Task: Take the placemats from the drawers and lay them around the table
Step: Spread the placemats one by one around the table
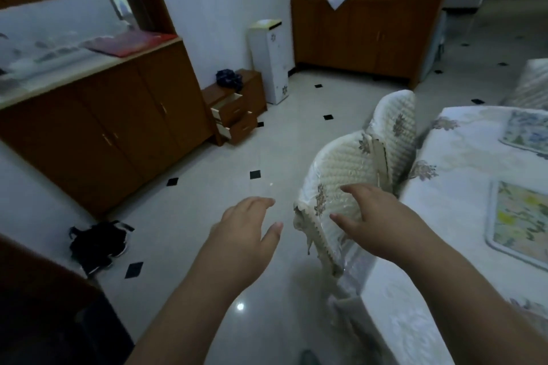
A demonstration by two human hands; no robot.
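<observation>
Two placemats (517, 216) lay on the worktop (453, 187); further places remained unset. Drawers (234, 118) stood open. Left hand (246, 231) and right hand (370, 216) were spread, empty.

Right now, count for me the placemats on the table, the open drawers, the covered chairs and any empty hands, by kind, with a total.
Placemats on the table: 2, near and far
Open drawers: 2, upper and lower
Covered chairs: 2, near and far
Empty hands: 2, left hand and right hand
Total: 8

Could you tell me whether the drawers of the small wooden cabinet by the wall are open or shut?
Open: both drawers are pulled out from the small cabinet, their pale sides showing. Contents cannot be seen.
</observation>
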